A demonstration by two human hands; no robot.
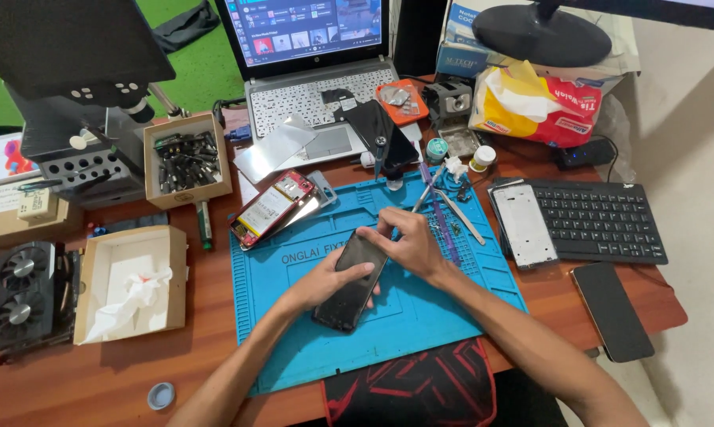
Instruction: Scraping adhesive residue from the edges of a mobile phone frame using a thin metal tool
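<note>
Your left hand [325, 281] and right hand [411, 247] both grip the phone [349, 282] mid-mat [420, 316]; mat edges lie well clear; tweezers [461, 217] near right.

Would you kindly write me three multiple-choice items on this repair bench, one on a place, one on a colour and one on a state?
1. Where does the opened red phone lie?
A. At the upper left corner of the work mat
B. On the black keyboard
C. Inside the white cardboard box

2. What colour is the work mat?
A. Green
B. Blue
C. Grey

3. How is the dark phone held?
A. It lies untouched on the mat
B. One hand lifts it high above the desk
C. Both hands grip it over the mat

Answers:
1 A, since the red phone rests on the mat's upper left edge, below the box of small dark parts.
2 B, as the mat is plainly blue on the wooden desk.
3 C, because the left hand clasps its side and the right hand pinches its top end.
</note>
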